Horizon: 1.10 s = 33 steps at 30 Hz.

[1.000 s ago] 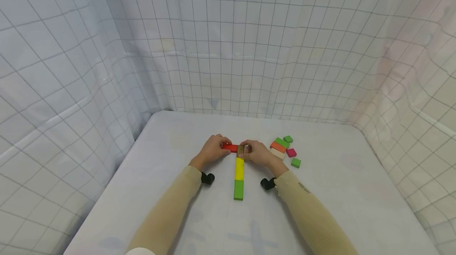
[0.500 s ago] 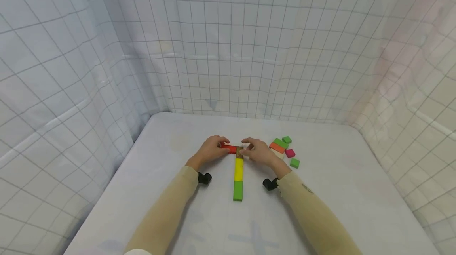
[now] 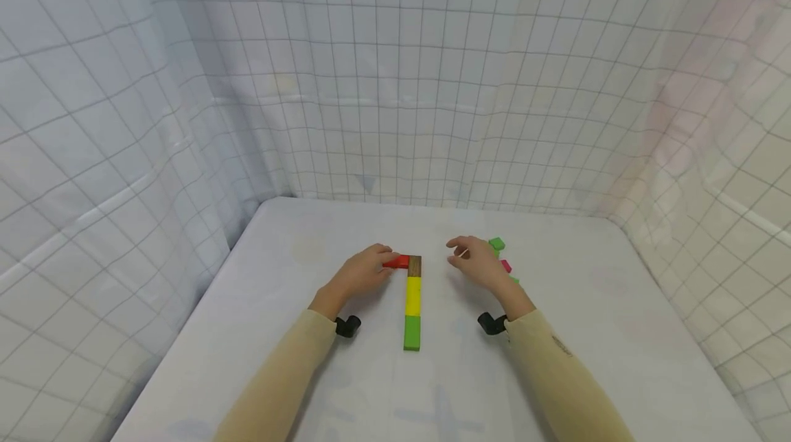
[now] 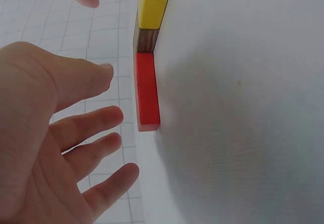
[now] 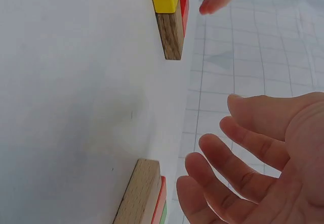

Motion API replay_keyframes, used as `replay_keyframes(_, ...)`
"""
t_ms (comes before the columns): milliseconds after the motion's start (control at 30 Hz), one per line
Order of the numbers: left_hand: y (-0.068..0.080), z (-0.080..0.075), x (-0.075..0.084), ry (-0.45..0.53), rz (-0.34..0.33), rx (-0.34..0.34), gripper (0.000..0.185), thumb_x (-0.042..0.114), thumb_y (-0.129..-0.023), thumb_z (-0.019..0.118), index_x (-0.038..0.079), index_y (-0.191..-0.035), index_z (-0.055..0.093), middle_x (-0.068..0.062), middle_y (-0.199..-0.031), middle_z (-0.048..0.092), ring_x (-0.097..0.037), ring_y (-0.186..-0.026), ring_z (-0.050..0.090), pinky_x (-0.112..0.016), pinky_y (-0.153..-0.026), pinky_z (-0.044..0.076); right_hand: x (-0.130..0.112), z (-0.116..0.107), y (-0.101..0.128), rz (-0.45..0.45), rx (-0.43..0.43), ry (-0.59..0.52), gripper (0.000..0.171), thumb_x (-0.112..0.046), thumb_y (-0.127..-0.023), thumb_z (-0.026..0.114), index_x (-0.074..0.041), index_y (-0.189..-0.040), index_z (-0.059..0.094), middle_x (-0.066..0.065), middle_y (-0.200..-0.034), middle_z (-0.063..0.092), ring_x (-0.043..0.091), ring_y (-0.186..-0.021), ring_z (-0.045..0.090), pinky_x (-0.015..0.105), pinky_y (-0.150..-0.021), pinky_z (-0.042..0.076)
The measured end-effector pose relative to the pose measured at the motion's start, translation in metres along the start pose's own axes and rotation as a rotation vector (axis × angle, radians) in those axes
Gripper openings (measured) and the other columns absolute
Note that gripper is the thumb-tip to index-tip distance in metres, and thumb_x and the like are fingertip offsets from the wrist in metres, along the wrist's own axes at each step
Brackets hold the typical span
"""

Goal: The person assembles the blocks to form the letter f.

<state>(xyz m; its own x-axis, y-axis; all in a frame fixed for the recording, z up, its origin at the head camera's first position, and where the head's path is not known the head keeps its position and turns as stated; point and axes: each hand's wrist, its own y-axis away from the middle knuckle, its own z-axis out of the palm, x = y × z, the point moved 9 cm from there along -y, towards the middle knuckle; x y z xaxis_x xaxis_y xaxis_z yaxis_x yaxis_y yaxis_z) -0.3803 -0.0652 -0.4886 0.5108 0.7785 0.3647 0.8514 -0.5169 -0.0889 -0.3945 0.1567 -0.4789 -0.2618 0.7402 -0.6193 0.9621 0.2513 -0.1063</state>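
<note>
A line of blocks lies on the white table: a green block (image 3: 411, 333) nearest, then a yellow block (image 3: 413, 296), then a dark brown wooden block (image 3: 415, 266). From the brown one's left side extends a red block (image 3: 402, 261), forming a corner. My left hand (image 3: 361, 274) hovers over the red block's left end in the head view, fingers loosely spread. The left wrist view shows the whole red block (image 4: 147, 90) free of those fingers. To the right of the line, my right hand (image 3: 482, 265) is in the air with relaxed fingers, holding nothing.
Loose blocks lie beyond my right hand, partly hidden by it: a small green block (image 3: 497, 243), a pink block (image 3: 506, 265) and others. The right wrist view shows a pale wooden block (image 5: 137, 193) beside an orange-red one (image 5: 160, 198). Grid-patterned sheets surround the table.
My right hand has left the brown block and moved right, toward the loose blocks. My left fingers have loosened from the red block and drawn back slightly. The joined blocks keep their arrangement.
</note>
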Motion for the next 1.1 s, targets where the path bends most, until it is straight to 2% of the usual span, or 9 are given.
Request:
replay_keyframes(167,0.01,0.008,0.014,-0.077,0.048,-0.033,0.043,0.02,-0.103,0.059,0.014,-0.145,0.055,-0.01,-0.147,0.049,-0.028,-0.134,0.048,-0.044,-0.108,0.042,0.011,-0.011,0.012,0.012,0.061,0.066,0.033,-0.019,-0.094,0.071,-0.009,-0.126,0.069,0.007,-0.106,0.067,0.024,-0.098,0.063,0.044,-0.082,0.052)
replay_keyframes(367,0.016,0.014,0.019,-0.109,0.023,-0.087,0.057,0.032,-0.104,0.056,0.016,-0.156,0.041,-0.01,-0.159,0.036,-0.029,-0.149,0.028,-0.046,-0.116,0.029,0.021,-0.018,0.022,0.027,0.093,0.102,0.031,-0.021,-0.094,0.072,-0.01,-0.123,0.07,0.007,-0.112,0.07,0.027,-0.105,0.065,0.049,-0.086,0.052)
replay_keyframes(600,0.02,0.028,0.018,-0.118,-0.021,-0.148,0.063,0.046,-0.106,0.045,0.016,-0.16,0.03,-0.007,-0.166,0.022,-0.027,-0.153,0.015,-0.051,-0.119,0.018,0.036,-0.019,0.027,0.079,0.105,0.232,0.03,-0.034,-0.096,0.07,-0.01,-0.115,0.072,0.012,-0.109,0.065,0.032,-0.094,0.063,0.051,-0.073,0.052)
replay_keyframes(667,0.021,0.03,0.017,-0.112,-0.03,-0.147,0.064,0.048,-0.106,0.043,0.016,-0.16,0.029,-0.006,-0.166,0.021,-0.026,-0.153,0.014,-0.051,-0.119,0.017,0.039,-0.018,0.027,0.099,0.103,0.267,0.035,-0.037,-0.096,0.069,-0.008,-0.116,0.073,0.015,-0.115,0.065,0.034,-0.097,0.063,0.051,-0.074,0.053)
replay_keyframes(800,0.024,0.032,0.018,-0.109,-0.034,-0.141,0.066,0.049,-0.106,0.041,0.015,-0.161,0.027,-0.005,-0.167,0.018,-0.025,-0.153,0.012,-0.05,-0.12,0.017,0.042,-0.016,0.029,0.122,0.087,0.296,0.036,-0.026,-0.093,0.07,-0.006,-0.123,0.072,0.017,-0.12,0.063,0.036,-0.102,0.062,0.052,-0.077,0.053)
replay_keyframes(900,0.025,0.032,0.02,-0.098,-0.028,-0.138,0.066,0.048,-0.107,0.041,0.014,-0.161,0.026,-0.005,-0.167,0.017,-0.026,-0.153,0.012,-0.051,-0.12,0.016,0.042,-0.016,0.031,0.116,0.084,0.309,0.035,-0.015,-0.088,0.072,-0.007,-0.123,0.073,0.015,-0.117,0.063,0.035,-0.103,0.062,0.051,-0.078,0.053)
replay_keyframes(1100,0.027,0.032,0.022,-0.099,-0.019,-0.129,0.065,0.046,-0.107,0.042,0.012,-0.16,0.027,-0.005,-0.167,0.02,-0.026,-0.153,0.015,-0.05,-0.12,0.017,0.041,-0.016,0.033,0.074,0.107,0.298,0.032,-0.011,-0.087,0.074,-0.005,-0.118,0.074,0.014,-0.116,0.066,0.034,-0.104,0.063,0.05,-0.082,0.053)
